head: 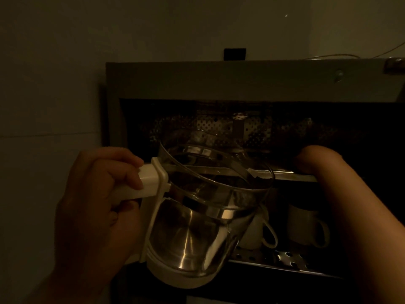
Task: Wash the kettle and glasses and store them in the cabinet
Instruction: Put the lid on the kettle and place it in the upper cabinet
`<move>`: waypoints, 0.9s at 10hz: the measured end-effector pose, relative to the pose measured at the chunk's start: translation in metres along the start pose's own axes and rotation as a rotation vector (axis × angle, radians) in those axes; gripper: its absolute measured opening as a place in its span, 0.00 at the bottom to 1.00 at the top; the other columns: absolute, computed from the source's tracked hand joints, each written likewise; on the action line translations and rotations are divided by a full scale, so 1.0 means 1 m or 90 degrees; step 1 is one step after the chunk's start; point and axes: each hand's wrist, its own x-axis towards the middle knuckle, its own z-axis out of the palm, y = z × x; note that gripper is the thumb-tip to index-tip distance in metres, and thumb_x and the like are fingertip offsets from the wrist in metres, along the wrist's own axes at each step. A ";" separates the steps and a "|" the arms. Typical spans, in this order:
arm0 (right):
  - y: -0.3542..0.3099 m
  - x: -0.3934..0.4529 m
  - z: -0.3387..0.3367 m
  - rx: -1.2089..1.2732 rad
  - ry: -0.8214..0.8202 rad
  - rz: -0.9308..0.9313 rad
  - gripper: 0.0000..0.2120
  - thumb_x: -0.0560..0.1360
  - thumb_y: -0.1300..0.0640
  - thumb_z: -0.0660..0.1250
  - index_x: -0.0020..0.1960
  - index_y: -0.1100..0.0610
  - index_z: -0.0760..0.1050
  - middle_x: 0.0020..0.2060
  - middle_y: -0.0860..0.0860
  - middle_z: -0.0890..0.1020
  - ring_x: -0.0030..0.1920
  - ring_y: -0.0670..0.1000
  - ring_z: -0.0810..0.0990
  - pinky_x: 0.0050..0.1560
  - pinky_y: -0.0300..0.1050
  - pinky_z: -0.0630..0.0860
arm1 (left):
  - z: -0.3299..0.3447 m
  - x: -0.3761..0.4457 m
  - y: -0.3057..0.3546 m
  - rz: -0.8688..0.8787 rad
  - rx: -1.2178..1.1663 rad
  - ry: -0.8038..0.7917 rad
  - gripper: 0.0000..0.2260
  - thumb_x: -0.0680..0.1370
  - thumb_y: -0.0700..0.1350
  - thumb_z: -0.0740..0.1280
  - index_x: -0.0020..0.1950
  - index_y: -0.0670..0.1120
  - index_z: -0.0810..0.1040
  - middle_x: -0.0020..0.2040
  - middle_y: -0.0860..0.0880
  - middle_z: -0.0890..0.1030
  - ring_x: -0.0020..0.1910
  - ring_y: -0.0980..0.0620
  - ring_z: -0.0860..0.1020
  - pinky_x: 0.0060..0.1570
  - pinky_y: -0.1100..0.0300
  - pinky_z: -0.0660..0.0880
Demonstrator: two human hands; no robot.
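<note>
Now I am at the storing step: my left hand (pixel 96 198) has its fingers (pixel 129 172) wrapped tight round the white handle of the kettle (pixel 197 216), which hangs tilted in the air just in front of the open cabinet (pixel 219 80), its glass-and-steel body leaning toward the shelves. My right hand is out of sight; only the forearm (pixel 341 194) shows, reaching in at the level of the upper rack (pixel 295 175), so I cannot tell how those fingers are set. On the perforated lower shelf (pixel 285 257) stand two pale mugs (pixel 306 227), one partly hidden behind the kettle. No glasses are plain to me in this dim light. Next, I judge, I must level the kettle and ease it into a free spot without knocking the mugs or the rack edge.
</note>
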 end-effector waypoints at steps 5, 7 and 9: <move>-0.045 -0.111 -0.026 0.471 -0.036 -0.463 0.21 0.68 0.40 0.66 0.60 0.39 0.70 0.51 0.38 0.78 0.50 0.37 0.77 0.46 0.38 0.75 | 0.002 0.000 0.028 0.013 -0.013 -0.038 0.22 0.67 0.41 0.59 0.48 0.69 0.69 0.51 0.71 0.72 0.48 0.67 0.74 0.44 0.74 0.71; -0.062 -0.117 -0.029 0.378 -0.050 -0.572 0.13 0.73 0.52 0.69 0.53 0.38 0.74 0.45 0.39 0.80 0.43 0.36 0.80 0.36 0.32 0.78 | -0.003 -0.003 0.044 0.114 0.042 -0.043 0.10 0.64 0.37 0.57 0.43 0.48 0.66 0.52 0.57 0.68 0.51 0.65 0.72 0.48 0.70 0.70; -0.059 -0.127 -0.022 0.376 0.060 -0.663 0.11 0.73 0.60 0.69 0.50 0.45 0.80 0.44 0.39 0.82 0.45 0.35 0.78 0.44 0.29 0.75 | -0.007 -0.004 0.048 0.160 0.035 -0.059 0.07 0.69 0.37 0.60 0.44 0.46 0.67 0.55 0.55 0.68 0.50 0.56 0.74 0.49 0.67 0.71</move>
